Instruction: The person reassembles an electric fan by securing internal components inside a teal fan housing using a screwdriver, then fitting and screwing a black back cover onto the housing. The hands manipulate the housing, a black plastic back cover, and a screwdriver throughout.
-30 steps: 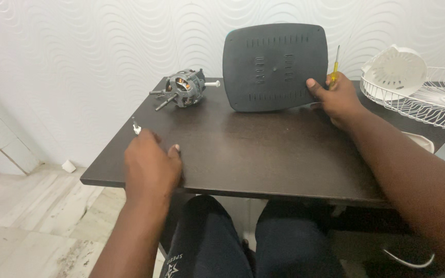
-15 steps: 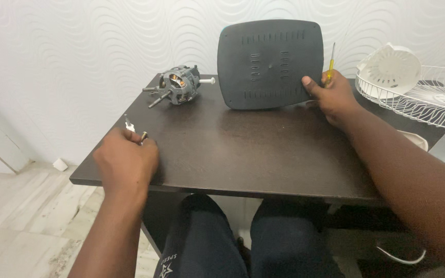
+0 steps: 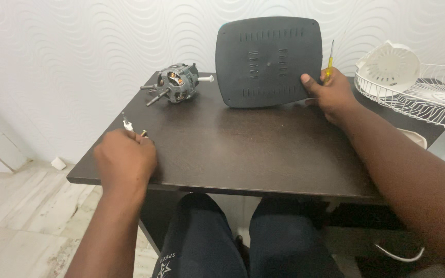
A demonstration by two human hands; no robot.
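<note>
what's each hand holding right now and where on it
The right hand grips the dark panel at its lower right edge, with a yellow screwdriver. The left hand is at small screws; whether it grips them cannot be told.

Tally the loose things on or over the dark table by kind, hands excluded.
Electric motor: 1
Dark grey slotted panel, held upright by the right hand: 1
Yellow-handled screwdriver, in the same hand: 1
Small screws at the left hand: 2 visible
White wire fan guard: 1
White fan housing: 1
Total: 7
</note>
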